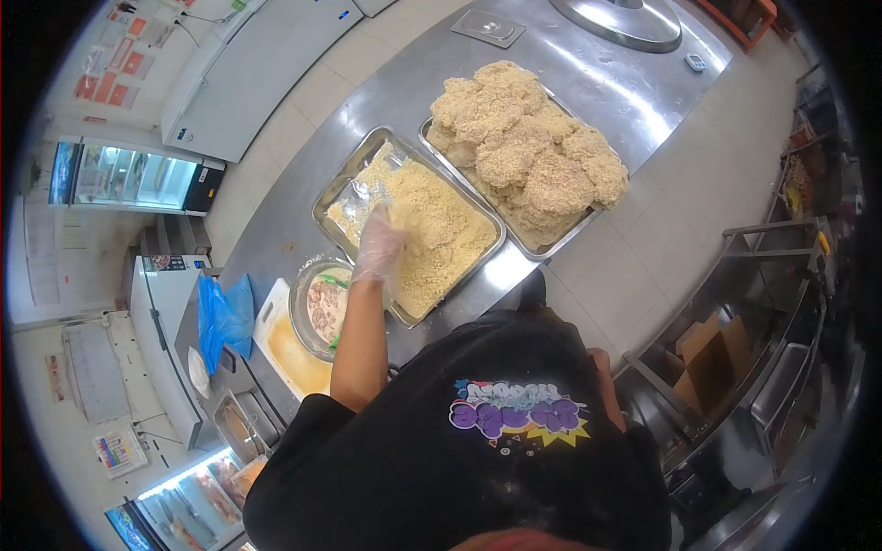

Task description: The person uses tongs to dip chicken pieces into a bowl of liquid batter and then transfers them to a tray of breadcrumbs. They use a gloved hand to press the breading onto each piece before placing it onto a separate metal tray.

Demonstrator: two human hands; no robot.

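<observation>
My left hand [378, 243], in a thin clear glove, lies with fingers stretched on the breadcrumbs [441, 234] in a steel tray [342, 179]. Just below my wrist stands a steel bowl [308, 308] of raw marinated meat. To the right of the crumb tray, a second steel tray [554, 244] holds a high pile of breaded cutlets [524, 147]. Only part of my right arm [606, 381] shows beside my black shirt; the right hand is hidden.
The trays sit on a long steel counter [597, 87]. A board with yellow batter [292, 360] and a blue plastic bag [225, 317] lie near the bowl. A round lid [625, 20] is at the far end. A white chest freezer [257, 64] stands across the tiled aisle.
</observation>
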